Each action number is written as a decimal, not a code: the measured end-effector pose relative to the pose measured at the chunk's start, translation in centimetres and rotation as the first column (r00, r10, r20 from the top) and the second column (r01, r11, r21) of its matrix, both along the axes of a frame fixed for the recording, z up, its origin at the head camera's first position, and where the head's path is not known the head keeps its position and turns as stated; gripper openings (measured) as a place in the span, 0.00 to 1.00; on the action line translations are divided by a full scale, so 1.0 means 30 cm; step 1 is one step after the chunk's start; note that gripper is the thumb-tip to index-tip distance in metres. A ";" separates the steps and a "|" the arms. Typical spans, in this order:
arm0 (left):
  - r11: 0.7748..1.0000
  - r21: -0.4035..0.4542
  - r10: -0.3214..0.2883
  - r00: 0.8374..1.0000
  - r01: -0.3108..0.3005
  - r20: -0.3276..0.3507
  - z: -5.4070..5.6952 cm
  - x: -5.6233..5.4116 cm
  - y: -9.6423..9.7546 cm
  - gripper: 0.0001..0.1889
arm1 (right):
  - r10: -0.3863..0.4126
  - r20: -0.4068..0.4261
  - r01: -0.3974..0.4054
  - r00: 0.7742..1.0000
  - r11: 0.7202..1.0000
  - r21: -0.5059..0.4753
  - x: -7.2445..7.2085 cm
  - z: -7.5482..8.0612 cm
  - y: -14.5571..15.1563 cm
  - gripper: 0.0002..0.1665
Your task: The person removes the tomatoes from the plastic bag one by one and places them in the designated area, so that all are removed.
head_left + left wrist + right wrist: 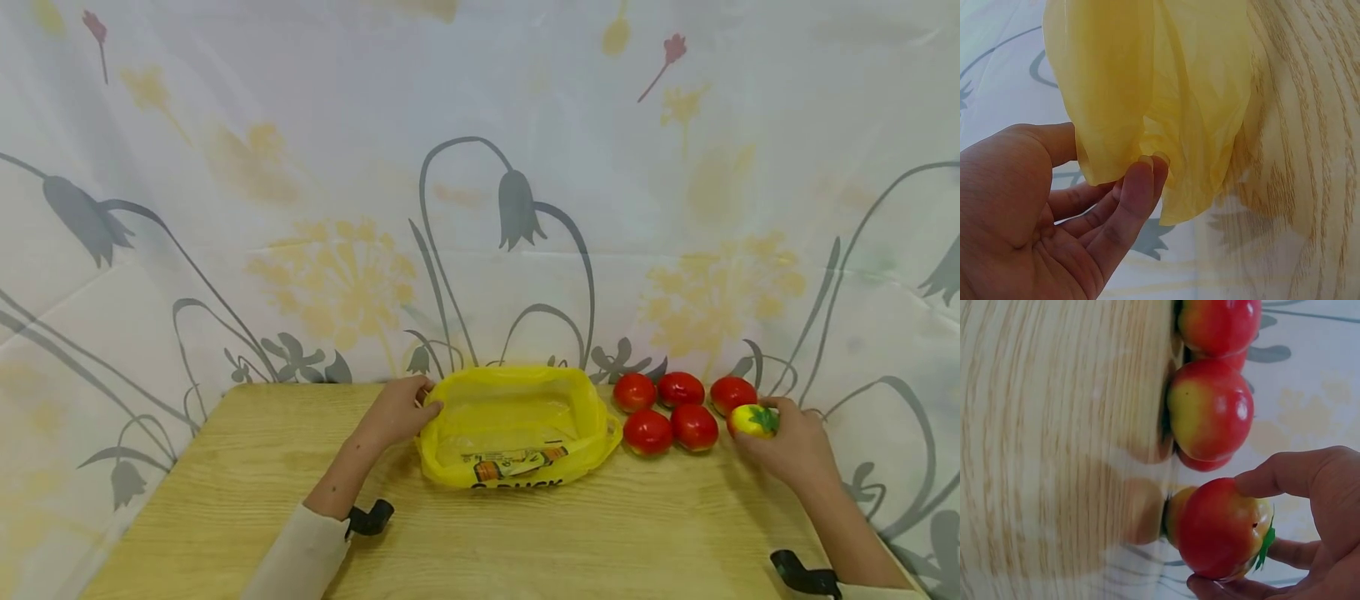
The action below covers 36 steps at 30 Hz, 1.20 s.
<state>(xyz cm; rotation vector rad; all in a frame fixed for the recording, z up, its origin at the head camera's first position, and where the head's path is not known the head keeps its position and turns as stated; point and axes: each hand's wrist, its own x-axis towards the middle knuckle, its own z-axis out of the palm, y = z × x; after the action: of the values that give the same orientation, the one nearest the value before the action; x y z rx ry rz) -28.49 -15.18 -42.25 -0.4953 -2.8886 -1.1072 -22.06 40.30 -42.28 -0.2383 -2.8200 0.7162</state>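
Observation:
A yellow plastic bag (450,468), printed with lettering and a picture, lies with its wide mouth facing up at the middle of the table. My left hand (397,410) pinches its left edge; in the left wrist view the thumb goes behind the thin yellow film (1110,75). On the right, my right hand (798,446) grips a red and yellow tomato (1216,528) between thumb and fingers, its green leafy top turned toward the palm. Several more glossy red tomatoes (694,427) sit in two rows between the bag and that hand.
The wooden table (525,542) runs back to a white hanging cloth (337,125) with printed grey and yellow flowers. Black wrist mounts (370,518) are strapped on both forearms over light sleeves (300,558).

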 end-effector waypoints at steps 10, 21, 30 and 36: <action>1.000 0.001 0.007 1.000 -0.007 -0.018 -0.006 0.001 0.001 0.19 | 0.020 0.035 -0.020 0.999 1.000 0.017 -0.006 -0.033 0.011 0.49; 1.000 -0.001 0.005 1.000 -0.005 -0.019 -0.011 -0.003 -0.001 0.20 | 0.033 0.030 -0.034 0.999 0.998 0.043 -0.010 -0.036 0.015 0.47; 1.000 0.004 0.006 1.000 -0.006 -0.024 -0.003 -0.005 -0.005 0.19 | 0.033 0.040 -0.035 0.999 0.998 0.049 -0.016 -0.033 0.012 0.47; 1.000 0.025 0.009 1.000 -0.009 -0.021 -0.007 0.001 0.004 0.19 | 0.027 0.048 -0.030 0.998 0.998 0.058 -0.007 -0.037 0.018 0.48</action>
<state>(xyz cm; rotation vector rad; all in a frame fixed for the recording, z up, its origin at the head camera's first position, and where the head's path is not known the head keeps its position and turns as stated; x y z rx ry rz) -28.46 -15.07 -42.45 -0.4899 -2.8526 -1.1277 -22.27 40.83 -43.39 -0.2083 -2.8894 0.6407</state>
